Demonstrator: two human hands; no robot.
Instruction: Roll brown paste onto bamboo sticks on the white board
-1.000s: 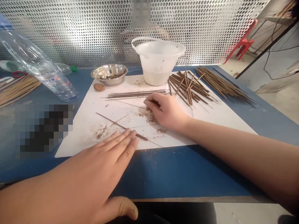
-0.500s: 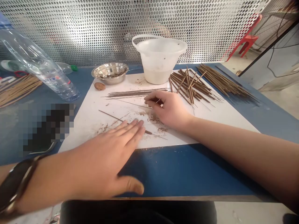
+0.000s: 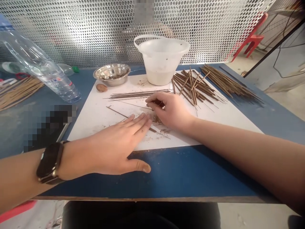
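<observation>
Flatly, the left hand (image 3: 113, 148) covers a stick (image 3: 153, 129).

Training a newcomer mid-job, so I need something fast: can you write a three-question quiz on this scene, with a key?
1. True or false: the left hand is palm down, with its fingers over a stick.

2. Which lies nearest the right hand?
A) bottle
B) thin sticks
C) chair

3. Fill the gap: the ____ stands between the bowl and the pile of coated sticks.

Key: 1. True. 2. B. 3. bucket.
</observation>
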